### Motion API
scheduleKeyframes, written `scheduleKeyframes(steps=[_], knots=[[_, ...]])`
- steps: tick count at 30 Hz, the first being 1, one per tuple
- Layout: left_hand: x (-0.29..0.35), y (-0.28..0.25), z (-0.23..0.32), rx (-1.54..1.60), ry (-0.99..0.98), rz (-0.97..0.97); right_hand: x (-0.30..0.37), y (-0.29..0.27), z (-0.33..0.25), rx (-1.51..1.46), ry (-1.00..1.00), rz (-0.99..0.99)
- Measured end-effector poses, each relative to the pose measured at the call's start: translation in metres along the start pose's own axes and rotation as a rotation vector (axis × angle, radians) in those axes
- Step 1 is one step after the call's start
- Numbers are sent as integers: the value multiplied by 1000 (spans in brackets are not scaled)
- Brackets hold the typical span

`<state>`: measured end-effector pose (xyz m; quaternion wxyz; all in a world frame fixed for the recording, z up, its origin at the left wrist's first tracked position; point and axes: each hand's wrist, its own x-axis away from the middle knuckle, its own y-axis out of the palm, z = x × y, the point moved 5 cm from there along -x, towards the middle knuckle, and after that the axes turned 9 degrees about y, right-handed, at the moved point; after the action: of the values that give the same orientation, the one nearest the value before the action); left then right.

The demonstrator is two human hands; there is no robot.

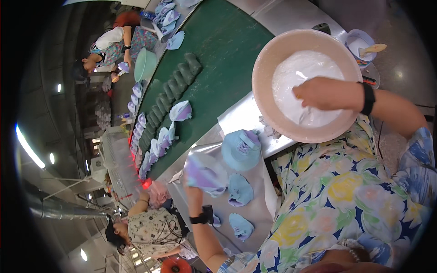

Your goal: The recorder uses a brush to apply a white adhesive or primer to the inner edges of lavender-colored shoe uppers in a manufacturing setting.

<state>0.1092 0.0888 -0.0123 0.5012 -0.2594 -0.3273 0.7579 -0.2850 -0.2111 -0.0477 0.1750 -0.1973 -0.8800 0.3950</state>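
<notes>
My left hand (195, 194) is closed on a shoe upper (205, 175), pale blue and purple, smeared by motion. It is held over the metal worktop. My right hand (318, 93) is inside a pinkish basin (262, 86), its fingers curled together at the surface of a white liquid (306, 63). What those fingers grip, if anything, is hidden. On the worktop beside my left hand lie a larger blue shoe upper (237, 152) with purple laces, and two smaller blue ones, a middle upper (240, 190) and a near upper (241, 226).
A green conveyor belt (218, 50) carries a row of dark shoe-shaped pieces (173, 88) and several purple-white uppers (157, 145). A tub (359, 42) with a wooden-handled brush (374, 48) stands beyond the basin. Two co-workers, one person (109, 45) and another person (152, 232), are along the belt.
</notes>
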Motion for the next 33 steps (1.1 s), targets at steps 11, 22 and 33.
scheduleKeyframes(steps=[11,22,33], knots=[[-132,110,106,931,-311,-207,27,-114,-14,-420,-199,544],[-159,171,174,756,280,-105,47,-124,-4,-482,72,729],[-133,166,122,-391,745,389,33,-76,0,-1025,290,650]])
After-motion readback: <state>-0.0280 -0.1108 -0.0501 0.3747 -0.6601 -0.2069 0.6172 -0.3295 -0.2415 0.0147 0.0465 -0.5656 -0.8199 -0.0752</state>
